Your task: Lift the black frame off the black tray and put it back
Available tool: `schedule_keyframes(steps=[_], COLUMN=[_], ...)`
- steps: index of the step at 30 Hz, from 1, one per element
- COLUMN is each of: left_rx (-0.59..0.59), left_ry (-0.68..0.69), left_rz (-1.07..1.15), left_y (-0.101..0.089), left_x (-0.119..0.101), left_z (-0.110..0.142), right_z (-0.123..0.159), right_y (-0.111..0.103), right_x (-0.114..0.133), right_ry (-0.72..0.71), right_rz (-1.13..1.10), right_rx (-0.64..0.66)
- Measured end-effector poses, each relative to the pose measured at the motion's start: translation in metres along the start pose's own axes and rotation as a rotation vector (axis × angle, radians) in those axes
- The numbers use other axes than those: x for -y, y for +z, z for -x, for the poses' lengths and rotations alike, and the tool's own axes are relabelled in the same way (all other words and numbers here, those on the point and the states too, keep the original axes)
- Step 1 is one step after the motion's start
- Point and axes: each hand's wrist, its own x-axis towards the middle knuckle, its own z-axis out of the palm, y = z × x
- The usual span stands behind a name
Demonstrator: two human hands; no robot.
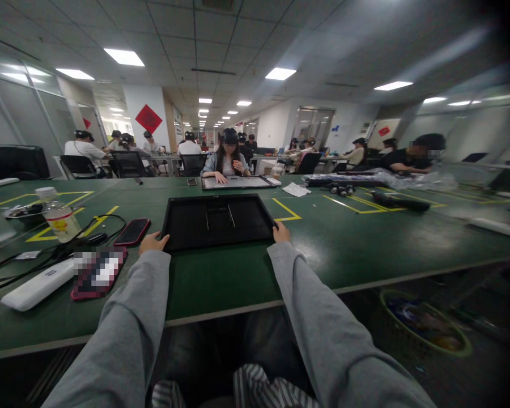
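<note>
A flat black panel with a raised frame lies face down on the green table in front of me. My left hand grips its near left corner, fingers curled over the edge. At the near right corner my right hand holds the edge the same way. Both grey sleeves reach forward from the bottom of the view.
A dark phone, a red case, a white power bank, cables and a drink bottle lie to the left. Across the table a person works on a similar panel. Others sit farther back. A bin stands on the floor to the right.
</note>
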Motion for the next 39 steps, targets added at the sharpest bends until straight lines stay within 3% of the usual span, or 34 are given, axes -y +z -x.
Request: schedule_keyframes(steps=[7,13,15,20,25,33,39], left_rx=[0.058,0.031,-0.030,-0.341,-0.450,-0.312,-0.292], left_ry=[0.064,0.134,0.176,0.257,0.267,0.231,0.187], left_rz=[-0.104,-0.151,-0.142,-0.017,0.035,-0.016,-0.057], left_y=[0.002,-0.006,-0.013,-0.033,-0.041,-0.020,-0.003], left_x=[0.001,-0.008,-0.015,-0.031,-0.035,-0.027,-0.018], left_z=[-0.004,0.009,0.015,0.030,0.038,0.024,0.014], right_z=[-0.001,0.002,0.004,0.013,0.019,0.015,0.011], right_y=[0.000,-0.005,-0.009,-0.025,-0.035,-0.022,-0.013], right_x=[0.000,0.003,0.008,0.023,0.033,0.023,0.015], right_ry=[0.007,0.013,-0.013,-0.181,-0.219,-0.145,-0.085], right_rz=[-0.029,-0.027,-0.021,-0.024,-0.039,0.006,0.016], right_rx=[0.006,-0.058,-0.108,-0.298,-0.445,-0.292,-0.164])
